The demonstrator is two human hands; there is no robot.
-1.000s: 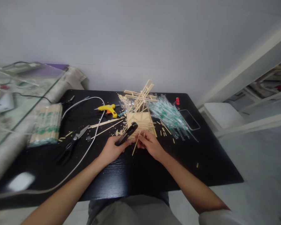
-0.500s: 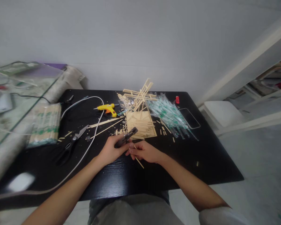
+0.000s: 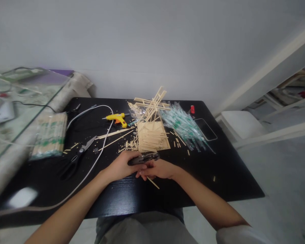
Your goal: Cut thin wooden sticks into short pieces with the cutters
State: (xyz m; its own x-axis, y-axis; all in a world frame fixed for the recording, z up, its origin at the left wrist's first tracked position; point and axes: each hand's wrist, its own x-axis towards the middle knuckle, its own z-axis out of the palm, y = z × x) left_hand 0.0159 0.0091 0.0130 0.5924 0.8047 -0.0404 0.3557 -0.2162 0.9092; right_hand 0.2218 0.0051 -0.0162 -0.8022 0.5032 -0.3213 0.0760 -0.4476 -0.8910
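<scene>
My left hand [image 3: 122,166] is closed around a dark grey pliers-like tool [image 3: 144,158], whose head points right, over my right hand. The tool's exact kind is hard to make out. Fingers pinched, my right hand [image 3: 162,168] grips a thin wooden stick [image 3: 154,183] that slants down toward the table's front edge. The two hands touch or nearly touch. Just beyond them lies a square wooden panel [image 3: 165,144] with cut sticks [image 3: 152,137] on it. Behind the panel stands a windmill-like frame of crossed sticks [image 3: 154,105].
A yellow glue gun [image 3: 118,118], scissors [image 3: 80,154] and a white cable [image 3: 96,159] lie left on the black table [image 3: 193,183]. Packed sticks [image 3: 51,132] sit farther left. Plastic wrappers [image 3: 183,123], a phone-like object [image 3: 205,129] and a red item [image 3: 192,109] are right.
The tool in my left hand has swung from pointing up and away to lying nearly level, its head now over my right hand. The stick has shifted slightly right and down.
</scene>
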